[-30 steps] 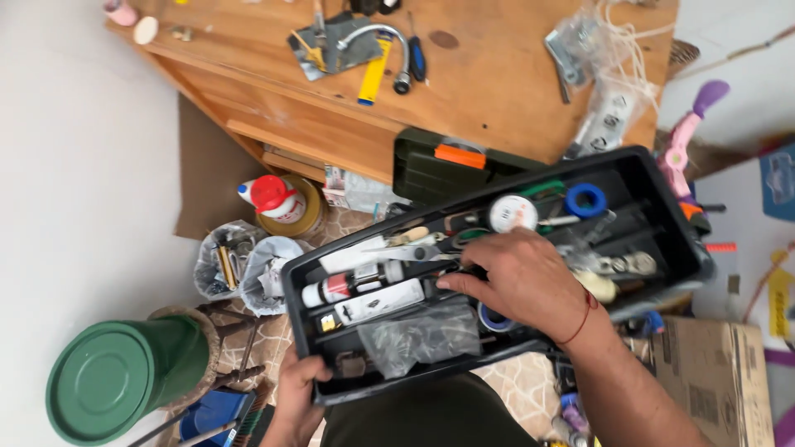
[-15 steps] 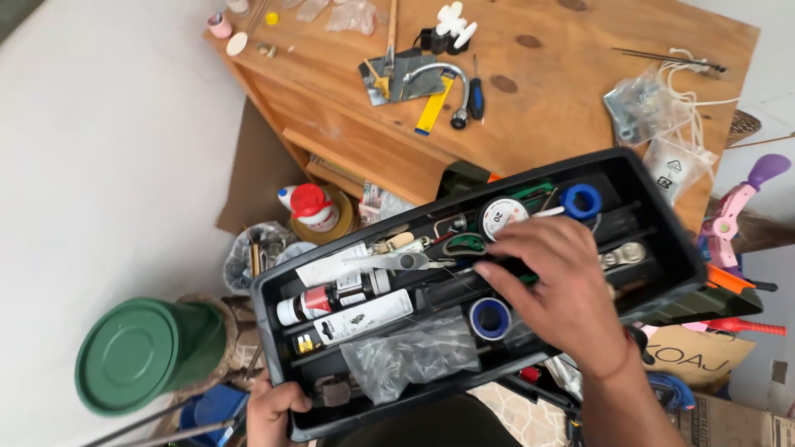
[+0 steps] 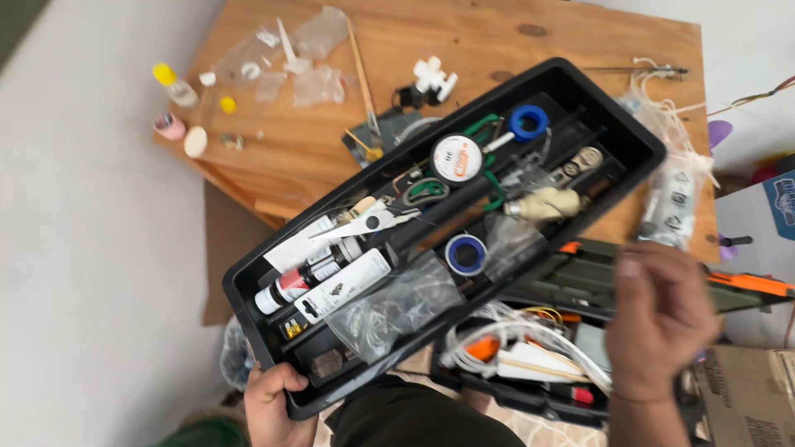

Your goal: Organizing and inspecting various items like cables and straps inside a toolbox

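Observation:
My left hand [image 3: 272, 401] grips the near left corner of a long black tool tray [image 3: 614, 106] and holds it tilted over the table edge. In the tray lie scissors [image 3: 366, 222], a round white spool [image 3: 456, 159], a blue tape roll [image 3: 528, 121], a blue-and-white tape roll [image 3: 465, 253], white tubes [image 3: 341, 285] and a clear bag of small parts [image 3: 396, 303]. My right hand [image 3: 660, 319] is outside the tray, blurred, to the right above an open toolbox [image 3: 522, 356]. Its fingers are curled and I see nothing in them.
A wooden table [image 3: 497, 41] behind the tray carries small bottles [image 3: 170, 83], plastic bags and white cord [image 3: 675, 178]. The open toolbox below holds white cables and orange items, with a dark green lid [image 3: 580, 280]. A cardboard box [image 3: 745, 397] stands at the lower right.
The tray has risen and swung up towards the table, uncovering the toolbox beneath. My right hand has left the tray and moved down to the right. My left hand keeps its grip.

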